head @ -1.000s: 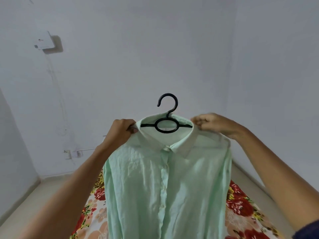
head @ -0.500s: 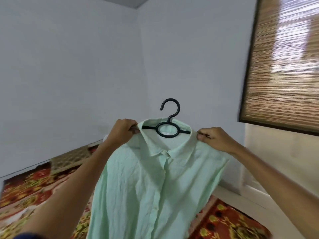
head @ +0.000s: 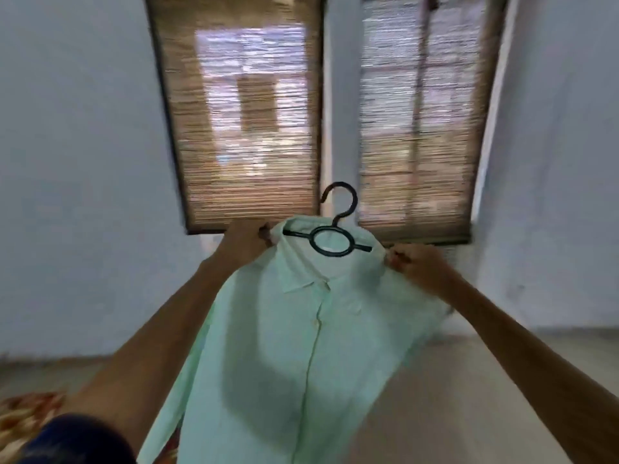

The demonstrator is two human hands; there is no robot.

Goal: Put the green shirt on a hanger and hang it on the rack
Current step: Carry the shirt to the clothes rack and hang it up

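Shirt (head: 301, 346) is on the hanger (head: 330, 241), held up at arm's length in mid-air, centre of view, in front of two windows with blinds (head: 241, 128); no rack in view.

Left hand (head: 243, 242) grips the shirt's left shoulder, fingers curled round cloth and probably the hanger arm beneath; right hand (head: 415, 264) pinches the right shoulder the same way; a grip at both ends likely keeps the cloth from sliding off the hanger while it is carried.

Hook points up, its opening to the left; hanger bar runs left to right, right end slightly lower; shirt front faces the camera, collar at the top, placket running down; long axis is top to bottom, with the lower part swung toward the near left, so the shirt hangs tilted, not plumb.

Judgement: hanger step looks done; the hanging step remains; the rack must be found first, and one hand will likely need to shift to the hook.

Frame is motion-blurred; fine finger detail uncertain.
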